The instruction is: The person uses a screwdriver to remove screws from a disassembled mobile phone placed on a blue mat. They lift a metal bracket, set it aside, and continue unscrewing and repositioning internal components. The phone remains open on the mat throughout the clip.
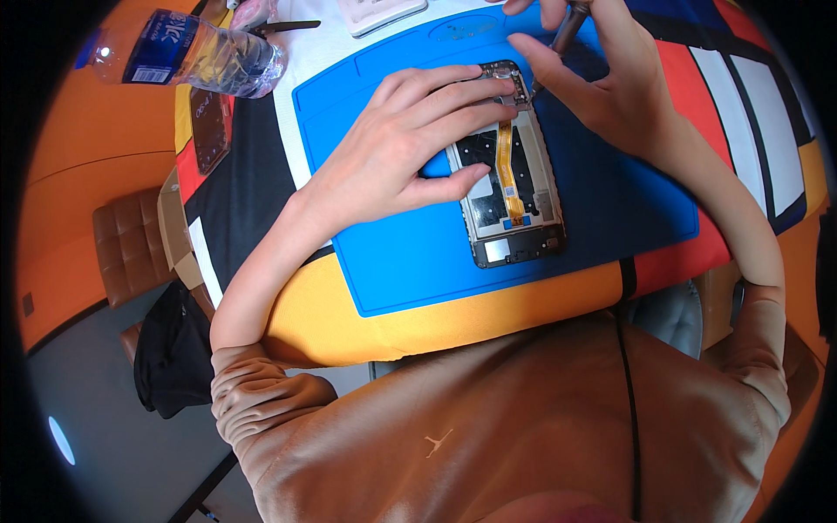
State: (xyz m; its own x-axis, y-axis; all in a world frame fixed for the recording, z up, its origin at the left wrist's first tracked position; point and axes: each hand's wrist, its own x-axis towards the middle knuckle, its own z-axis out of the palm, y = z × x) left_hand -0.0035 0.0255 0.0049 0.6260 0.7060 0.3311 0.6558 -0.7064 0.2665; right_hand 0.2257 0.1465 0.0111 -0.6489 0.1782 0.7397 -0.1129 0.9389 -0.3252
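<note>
An opened phone (532, 192) lies on a blue work mat (384, 270), its inside facing up. A yellow ribbon cable (507, 179) runs down its middle over black and silver parts. My left hand (401, 144) rests across it, fingers stretched out over the upper end and the thumb near the left edge. At the upper right, my right hand (619, 87) grips a slim screwdriver (571, 30), whose tip slants down to the phone's upper right corner. The top of the picture cuts off some of the right fingers.
A clear water bottle (205, 52) with a blue label lies on its side at the upper left. Close to it are a dark phone-like slab (209, 131) and a black thin tool (288, 26). A pale box (384, 13) sits beyond the mat. A colourful cloth (392, 327) covers the table.
</note>
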